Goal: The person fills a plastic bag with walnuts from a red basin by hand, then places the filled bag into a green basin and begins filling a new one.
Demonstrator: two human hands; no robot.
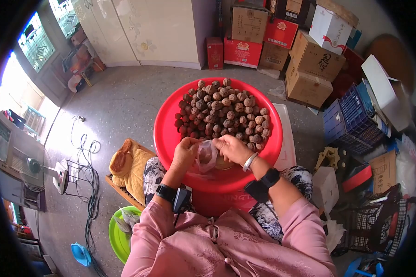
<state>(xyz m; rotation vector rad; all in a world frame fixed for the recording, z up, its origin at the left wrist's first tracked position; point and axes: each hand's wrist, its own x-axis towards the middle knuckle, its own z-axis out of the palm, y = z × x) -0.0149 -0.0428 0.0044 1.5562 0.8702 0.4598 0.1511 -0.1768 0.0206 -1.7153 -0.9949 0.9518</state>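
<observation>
Plastic bag (207, 156) upright, mouth upward, both hands' (185, 152) (232, 148) grip pinching its rim over red basin (166, 129).

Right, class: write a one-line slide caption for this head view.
Both hands hold a clear plastic bag over a red basin of walnuts.

1. Red basin (164, 134): on its outer front wall, low and partly hidden between the person's forearms, pale raised letters read roughly "UNGT"; the rest is covered.
2. Brown cardboard box (315, 59), behind and to the right of the basin: one large black brush-style character, not legible.
3. Red cartons (241, 51) behind the basin: gold emblems and print, too small to read.
</observation>
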